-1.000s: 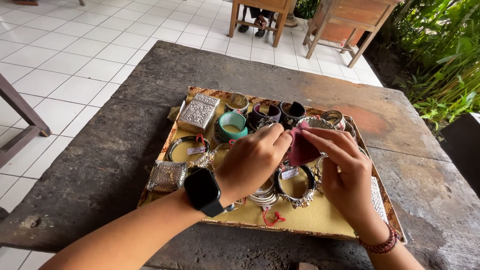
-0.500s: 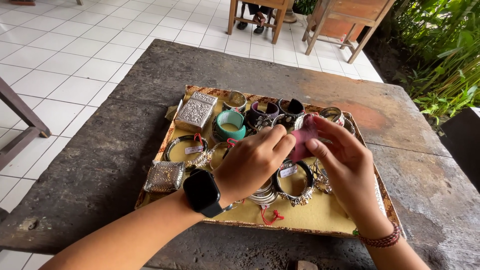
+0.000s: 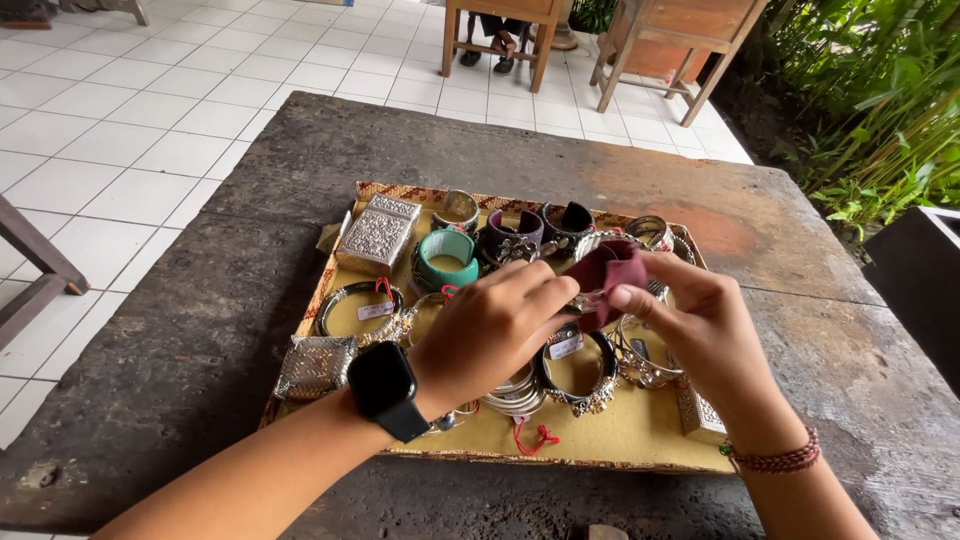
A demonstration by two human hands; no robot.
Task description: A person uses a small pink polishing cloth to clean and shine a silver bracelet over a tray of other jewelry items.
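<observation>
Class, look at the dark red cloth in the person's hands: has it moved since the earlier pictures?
Yes. The dark red cloth has moved slightly toward the near edge of the tray, judged against the turquoise bangle.

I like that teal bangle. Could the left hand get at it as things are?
Probably not right away: the left hand is busy pinching a bangle with the maroon cloth. The teal bangle sits close, just beyond its knuckles, uncovered on the tray.
</observation>
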